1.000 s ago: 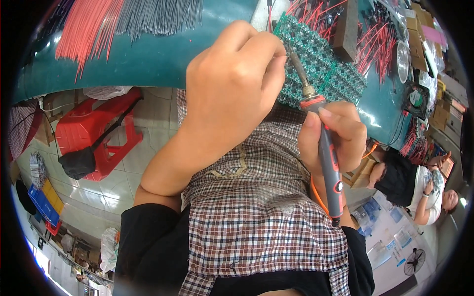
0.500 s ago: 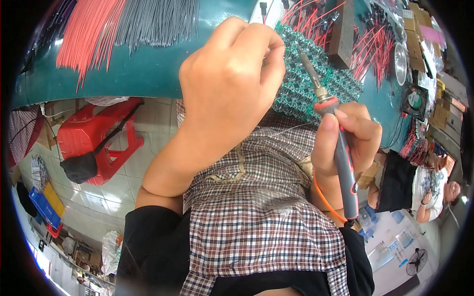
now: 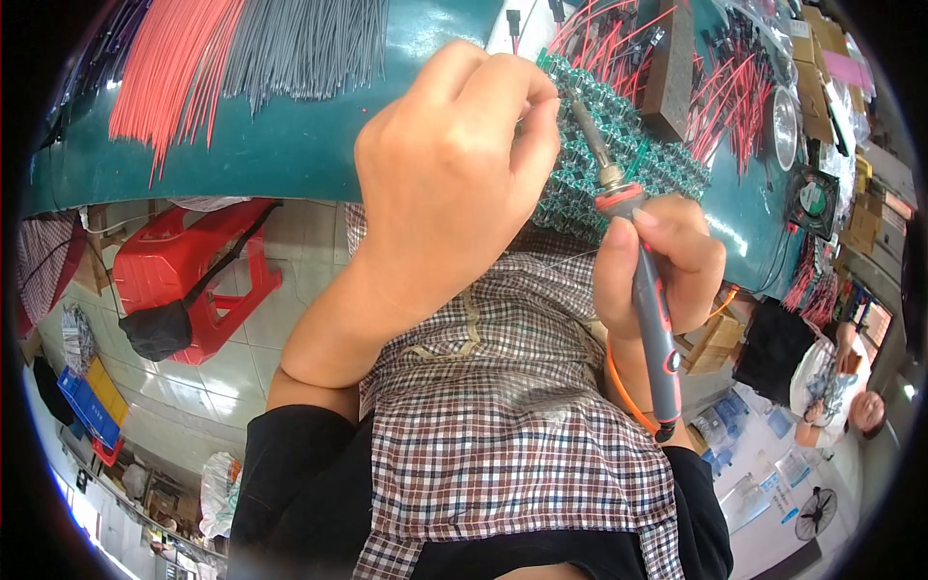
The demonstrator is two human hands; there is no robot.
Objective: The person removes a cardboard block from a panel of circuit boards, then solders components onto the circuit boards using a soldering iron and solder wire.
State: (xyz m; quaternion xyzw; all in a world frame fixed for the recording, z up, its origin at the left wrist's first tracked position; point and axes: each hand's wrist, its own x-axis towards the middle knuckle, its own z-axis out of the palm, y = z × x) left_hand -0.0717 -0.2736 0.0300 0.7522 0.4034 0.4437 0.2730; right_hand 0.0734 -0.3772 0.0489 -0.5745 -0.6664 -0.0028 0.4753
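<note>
A soldering iron [image 3: 660,353] with a grey and red handle is held in my right hand [image 3: 701,256], thumb and fingers closed around it. Its metal tip slants up and left over a sheet of small green circuit boards [image 3: 667,169], close to my left fingertips. My left hand [image 3: 449,164] is closed in a pinch at the left edge of those boards. Whatever lies between its fingers is hidden behind the hand. Just beyond it, a black plug [image 3: 513,19] on thin wires rests on a white surface.
Bundles of red wires [image 3: 179,68] and grey wires [image 3: 304,48] lie on the green table [image 3: 280,145]. A dark bar [image 3: 668,72] rests along the boards, with red wired leads [image 3: 730,97] beyond. A red stool [image 3: 184,261] stands below left. Another person [image 3: 831,387] is at right.
My right hand has brought the soldering iron left and slightly up, its tip nearer my left fingers. The left hand has barely moved. The person at right has shifted posture.
</note>
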